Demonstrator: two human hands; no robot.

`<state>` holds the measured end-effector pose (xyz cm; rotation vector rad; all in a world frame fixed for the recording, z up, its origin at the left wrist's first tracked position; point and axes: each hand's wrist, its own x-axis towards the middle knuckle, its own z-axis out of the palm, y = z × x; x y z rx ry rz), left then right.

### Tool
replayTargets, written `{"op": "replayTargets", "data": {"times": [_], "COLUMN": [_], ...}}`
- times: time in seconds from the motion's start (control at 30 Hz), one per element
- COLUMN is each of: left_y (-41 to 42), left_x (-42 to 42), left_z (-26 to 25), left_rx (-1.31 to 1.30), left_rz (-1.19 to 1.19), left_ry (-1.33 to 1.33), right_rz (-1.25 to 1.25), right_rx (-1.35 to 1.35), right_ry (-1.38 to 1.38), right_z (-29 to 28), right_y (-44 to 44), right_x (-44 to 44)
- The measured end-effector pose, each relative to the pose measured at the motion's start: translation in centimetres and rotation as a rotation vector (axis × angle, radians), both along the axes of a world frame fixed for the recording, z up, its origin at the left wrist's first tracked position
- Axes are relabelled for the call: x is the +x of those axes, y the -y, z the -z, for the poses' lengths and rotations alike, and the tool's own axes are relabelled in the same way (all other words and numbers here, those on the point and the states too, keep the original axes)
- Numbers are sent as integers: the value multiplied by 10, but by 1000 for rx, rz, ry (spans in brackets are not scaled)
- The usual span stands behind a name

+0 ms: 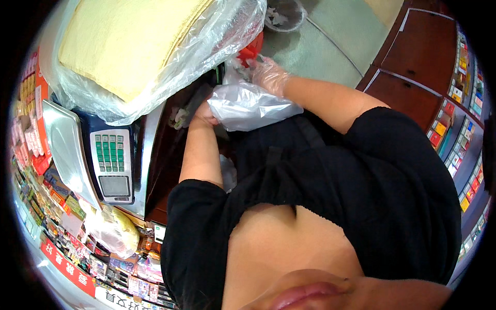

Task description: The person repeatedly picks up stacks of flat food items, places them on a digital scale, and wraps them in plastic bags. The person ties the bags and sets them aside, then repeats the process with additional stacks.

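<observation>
A whitish, shiny plastic bag (252, 108) lies bunched in front of my lap, between my two arms. My right hand (269, 75) wears a thin clear plastic glove, and its curled fingers pinch the crumpled upper part of this bag. Just beyond those fingertips is a red plastic bag (252, 50). At the bag's left edge is my bare left hand (205, 112), low beside the dark counter side. Its fingers are largely hidden behind the bag, so its grip does not show.
Pale yellow stacked sheets (124, 42) in clear plastic cover the counter at upper left. A weighing scale (112, 162) with green keys stands below them. A clear waste bin (285, 15) sits on the floor ahead. Brown cabinets (418, 46) line the right; packed goods fill the left.
</observation>
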<state>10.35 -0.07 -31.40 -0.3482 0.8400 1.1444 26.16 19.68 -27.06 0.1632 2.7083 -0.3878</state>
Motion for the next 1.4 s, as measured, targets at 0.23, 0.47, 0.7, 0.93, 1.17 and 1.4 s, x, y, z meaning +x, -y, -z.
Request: {"op": "replayTargets", "data": {"times": [0.23,0.47,0.7,0.93,1.17,1.4], "left_y": [44,37,25,24,15,20], "left_x": [11,50,36,51,54,40], "left_z": [-5,-76,-119,-64,-78,-108], "left_rx": [179,77,244,176,80,65], "left_rz": [167,184,142,152,124,-45], "left_ry": [-256,-307,-399,-633,-889,-416], "right_rz": [851,879,1434,1042,1158,1376], "right_rx": [-1074,-1030,-1461,-1083,-1212,-1508], "right_ry": [419,319,252,309,50,49], "right_z": [34,-15,-64,-79,-47,-50], "right_y": [1,2,32,41,50,32], "right_x": [17,31,33,10,19,37]}}
